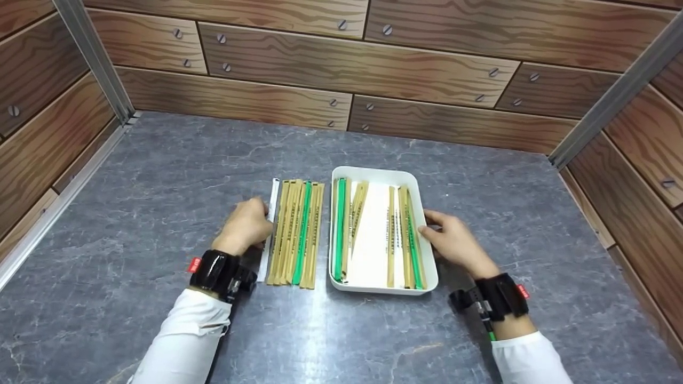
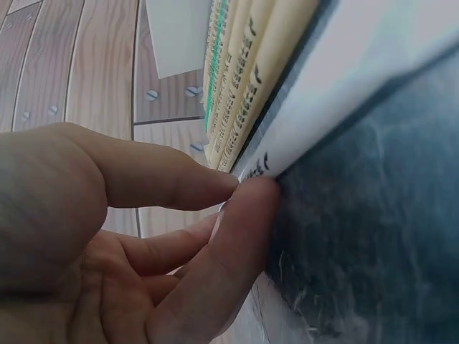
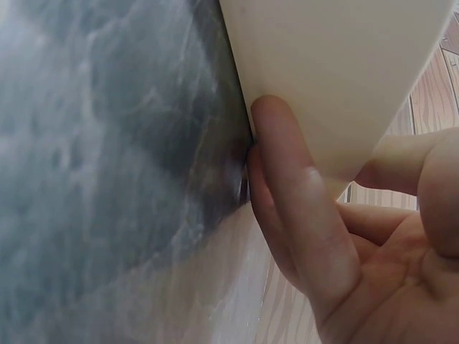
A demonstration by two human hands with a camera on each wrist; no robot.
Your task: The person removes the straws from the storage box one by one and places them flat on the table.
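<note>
Left hand (image 1: 243, 226), its grip pinching a white wrapped stick (image 1: 274, 194) just left of a row of tan and green sticks (image 1: 288, 234) on the desk (image 1: 160, 186), right hand (image 1: 456, 242), its grip holding the right wall of a white tray (image 1: 384, 291), more wrapped sticks (image 1: 391, 234) inside.

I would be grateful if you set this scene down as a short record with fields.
Left hand: pinches a white packet
White packet's place: left of the row of tan packets, narrow gap between
In the row: slim packets side by side, one green packet among them
Tray: white, right of the row
Tray contents: slim packets toward both long sides, including a left green one and a right green one; bare floor between
Right hand: grips the tray's right wall
Surface: grey marbled table
Backdrop: wood-patterned panels
</note>
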